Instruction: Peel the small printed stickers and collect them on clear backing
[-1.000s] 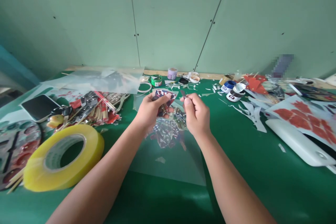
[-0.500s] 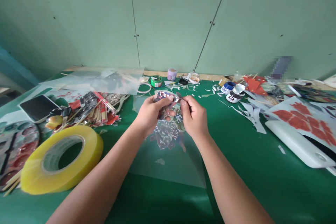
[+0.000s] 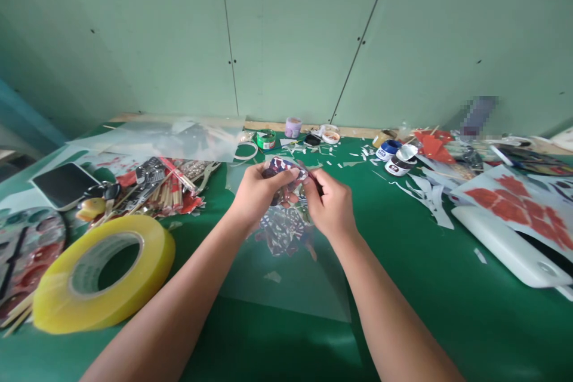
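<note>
My left hand [image 3: 256, 194] is closed on a painted cut-out piece [image 3: 278, 166] of glossy, dark purple and white patterned sheet, its thumb pressed on top. At the right edge of that piece, the fingers of my right hand [image 3: 330, 198] are pinched together; the piece's edge between them is partly hidden. Below both hands, more patterned cut-outs [image 3: 282, 230] lie on a translucent sheet [image 3: 290, 298]. A small pale scrap [image 3: 273, 276] rests on the same sheet.
A large yellow tape roll [image 3: 154, 262] and a paint palette [image 3: 49, 233] lie left, near a phone [image 3: 65, 184] and a pile of sticks. Paint jars [image 3: 400, 162], paper scraps [image 3: 432, 200], a red-painted sheet [image 3: 523, 206] and a white handled object [image 3: 510, 245] are right.
The fingers of my right hand have shifted slightly along the edge of the held piece, and the piece has tilted a little. My left hand keeps its hold.
</note>
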Tool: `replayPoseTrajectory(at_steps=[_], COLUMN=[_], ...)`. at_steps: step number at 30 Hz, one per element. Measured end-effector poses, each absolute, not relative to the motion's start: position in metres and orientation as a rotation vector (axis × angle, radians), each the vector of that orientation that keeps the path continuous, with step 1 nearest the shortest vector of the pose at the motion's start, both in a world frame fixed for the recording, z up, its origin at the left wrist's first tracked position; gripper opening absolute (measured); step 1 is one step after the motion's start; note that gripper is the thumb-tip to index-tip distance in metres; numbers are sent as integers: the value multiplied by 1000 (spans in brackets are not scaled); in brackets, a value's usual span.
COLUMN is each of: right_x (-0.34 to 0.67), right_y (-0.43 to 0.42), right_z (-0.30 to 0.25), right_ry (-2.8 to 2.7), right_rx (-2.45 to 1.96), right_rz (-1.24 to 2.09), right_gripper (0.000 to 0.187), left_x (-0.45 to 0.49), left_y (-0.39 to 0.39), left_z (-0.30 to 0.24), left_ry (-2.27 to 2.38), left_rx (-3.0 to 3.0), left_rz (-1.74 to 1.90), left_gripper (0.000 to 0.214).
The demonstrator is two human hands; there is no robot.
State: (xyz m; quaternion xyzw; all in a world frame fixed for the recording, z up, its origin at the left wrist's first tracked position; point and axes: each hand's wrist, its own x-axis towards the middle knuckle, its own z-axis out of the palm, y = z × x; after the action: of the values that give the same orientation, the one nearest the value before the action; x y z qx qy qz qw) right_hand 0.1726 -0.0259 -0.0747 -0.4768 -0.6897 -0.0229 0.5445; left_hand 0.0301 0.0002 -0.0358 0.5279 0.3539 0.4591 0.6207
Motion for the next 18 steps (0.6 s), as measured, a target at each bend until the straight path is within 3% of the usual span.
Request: replayPoseTrajectory(at_steps=[18], right_x=[180], right_y=[-30], right_z=[-72], right_ry=[-1759], right_rx=[-1214], right_rz=[66], right_gripper=[30], left_x=[28], left_y=[-1], left_z=[-36], left_ry=[886], left_rx=[1306], left_rz=[1148], left_gripper=[21])
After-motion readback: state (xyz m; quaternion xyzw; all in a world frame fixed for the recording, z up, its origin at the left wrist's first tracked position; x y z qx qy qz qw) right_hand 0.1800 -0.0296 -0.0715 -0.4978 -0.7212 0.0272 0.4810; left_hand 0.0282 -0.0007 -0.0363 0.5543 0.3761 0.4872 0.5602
